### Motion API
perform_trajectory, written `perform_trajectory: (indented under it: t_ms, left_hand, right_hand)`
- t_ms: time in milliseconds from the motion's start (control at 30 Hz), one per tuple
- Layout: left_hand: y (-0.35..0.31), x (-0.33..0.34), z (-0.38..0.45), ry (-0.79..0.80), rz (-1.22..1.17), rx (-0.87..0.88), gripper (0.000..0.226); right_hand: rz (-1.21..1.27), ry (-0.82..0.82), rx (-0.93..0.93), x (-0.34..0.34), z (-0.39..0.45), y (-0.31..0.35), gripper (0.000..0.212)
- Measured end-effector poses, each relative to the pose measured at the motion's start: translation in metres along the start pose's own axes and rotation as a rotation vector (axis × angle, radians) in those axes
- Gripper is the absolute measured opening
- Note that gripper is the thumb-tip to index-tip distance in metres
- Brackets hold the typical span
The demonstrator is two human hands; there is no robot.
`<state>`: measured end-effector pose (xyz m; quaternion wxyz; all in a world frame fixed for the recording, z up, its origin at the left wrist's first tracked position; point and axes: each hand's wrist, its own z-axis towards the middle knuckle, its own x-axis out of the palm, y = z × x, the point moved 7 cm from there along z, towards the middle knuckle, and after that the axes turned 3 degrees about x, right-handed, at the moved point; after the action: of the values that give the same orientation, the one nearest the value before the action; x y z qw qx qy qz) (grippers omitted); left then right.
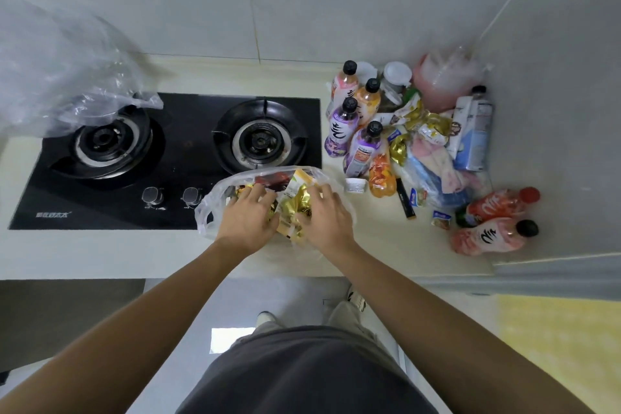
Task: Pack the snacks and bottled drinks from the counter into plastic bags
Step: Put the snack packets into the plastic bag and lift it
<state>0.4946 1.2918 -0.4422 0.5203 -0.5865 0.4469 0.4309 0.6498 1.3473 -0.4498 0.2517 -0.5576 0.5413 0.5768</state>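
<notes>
Bench [386,252]: pale, its front edge just below the hands.
Hob [168,161]: black, left of the bag.
Bag [215,205]: clear, open, at the front edge, snacks inside.
Bottles [356,131]: upright, up and right of the bag; two more lie at far right.
Snacks [423,131]: loose heap beside the bottles.
Left hand [248,218]: spread, pressing the packets.
Right hand [326,215]: gripping gold packets [299,205]; nearer the heap, open bench between.

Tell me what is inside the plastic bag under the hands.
The plastic bag shows gold snack packets, a yellow-and-white pack and something red. The left hand and right hand hide whatever lies deeper.
</notes>
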Motion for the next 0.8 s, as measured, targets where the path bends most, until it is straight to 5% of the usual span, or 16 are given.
perform_trajectory:
  t_ms: [200, 400, 800]
  left_hand:
    - [-0.049, -0.01, 0.028, -0.026, -0.002, 0.117, 0.038]
    - [-0.116, 0.0, 0.062, -0.023, -0.046, 0.236, 0.039]
    - [-0.182, 0.059, 0.124, 0.152, -0.042, 0.169, 0.048]
  right_hand:
    - [0.056, -0.186, -0.002, -0.047, -0.003, -0.031, 0.027]
    - [0.067, -0.254, 0.174, -0.069, -0.002, -0.12, 0.036]
    - [0.016, -0.031, 0.34, -0.032, 0.024, -0.248, 0.047]
